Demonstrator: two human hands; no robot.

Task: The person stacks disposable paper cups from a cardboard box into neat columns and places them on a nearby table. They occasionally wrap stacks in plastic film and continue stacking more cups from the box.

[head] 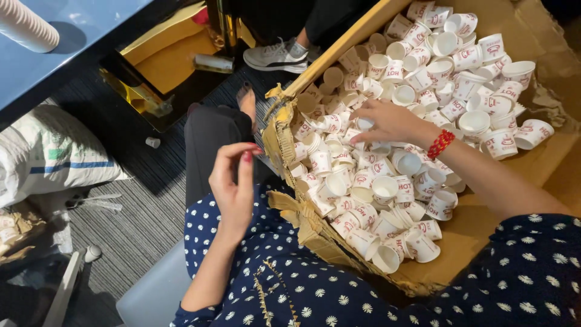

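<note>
Right hand (387, 121) fingers buried among paper cups (423, 91), grasp unclear, left hand (233, 184) released, raised, cardboard box (290, 151) cropped

A packing or stockroom floor, worked seated

Paper cups (423, 109) lie loose by the hundred in a torn carton (302, 212), a stuffed sack (48, 151) slumps on the grey ribbed carpet (133, 218), a cup stack (27, 24) rests on a blue tabletop (78, 36), and another person's sneaker (275, 57) stands close by

l grip (233, 184) raised, fingers curled, r grip (387, 121) reaching, palm down
</note>
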